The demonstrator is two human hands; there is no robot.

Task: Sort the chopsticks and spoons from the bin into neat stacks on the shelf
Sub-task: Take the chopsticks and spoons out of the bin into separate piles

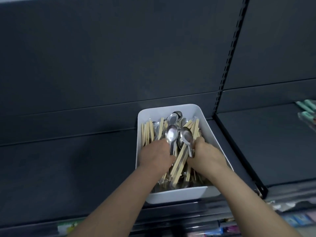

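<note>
A white plastic bin point(181, 195) stands on the dark shelf point(77, 159), full of mixed metal spoons and pale wooden chopsticks point(147, 132). Both my hands are inside the bin. My left hand point(154, 155) grips the handle of a steel spoon point(171, 135) whose bowl stands up above the pile. My right hand point(205, 154) grips the handle of a second steel spoon point(187, 136) just to the right of the first. Loose chopsticks point(179, 161) lie slanted between my two hands.
The shelf stretches bare to the left of the bin. A black slotted upright point(227, 71) and a shelf bracket point(242, 156) stand right of the bin. Mint-coloured packaged goods point(307, 110) lie at the far right. Coloured packages point(290, 219) show below the shelf edge.
</note>
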